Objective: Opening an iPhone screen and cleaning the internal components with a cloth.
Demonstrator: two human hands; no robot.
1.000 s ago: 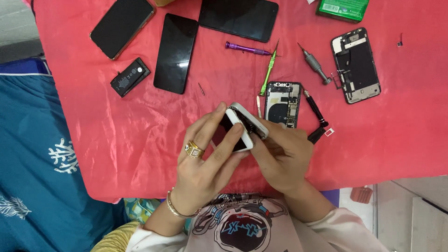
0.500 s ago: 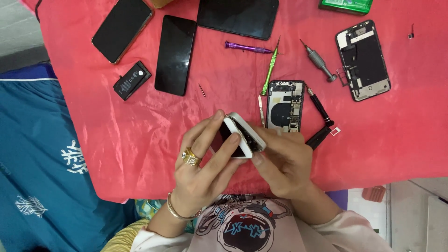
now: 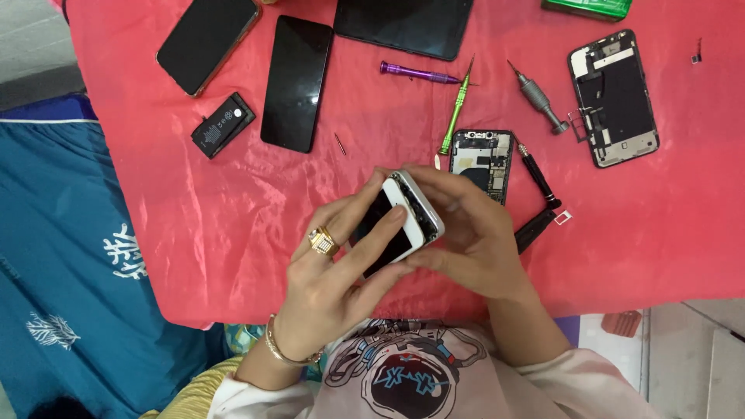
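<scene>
White-edged smartphone with a dark glass face (image 3: 400, 225) sits between both my hands above the red-clothed bench (image 3: 233, 233), its long axis running from 7 o'clock up to 1 o'clock. My left hand (image 3: 334, 271) is clamped on it from 7 o'clock, fingers laid over the screen; my right hand (image 3: 469, 233) grips the 3 o'clock edge. I see an opened phone chassis (image 3: 483, 159) just beyond at 1 o'clock, a green screwdriver (image 3: 456, 109) near it.
</scene>
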